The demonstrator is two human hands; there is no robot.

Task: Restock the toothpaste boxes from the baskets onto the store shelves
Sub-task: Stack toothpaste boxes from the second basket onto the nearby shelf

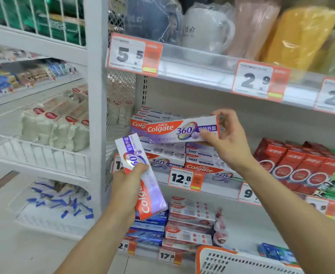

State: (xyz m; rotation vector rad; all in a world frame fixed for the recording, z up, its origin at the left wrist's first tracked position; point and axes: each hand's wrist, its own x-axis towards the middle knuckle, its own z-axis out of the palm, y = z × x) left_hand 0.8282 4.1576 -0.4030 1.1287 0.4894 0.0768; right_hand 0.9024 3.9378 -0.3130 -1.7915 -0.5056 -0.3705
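Careful: your right hand (pixel 225 138) pinches a purple-white cardboard Colgate box (pixel 182 129) above the shelf stack (pixel 170 155); misaligned, it'll slide off. Left hand (pixel 127 186) grips another upright purple-white Colgate box (pixel 141 175) below that stack.

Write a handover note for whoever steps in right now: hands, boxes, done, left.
Right hand: grips one Colgate 360 box level, by its right end, in front of the Colgate stack on the middle shelf, above the 12.8 price tag.
Left hand: grips a second Colgate 360 box, tilted upright, lower and to the left of the stack.
Done: several matching boxes already sit stacked on that shelf.
Left: set both held boxes onto the stack. The white basket is at the bottom edge of the view; its contents are not visible, so check it for more.
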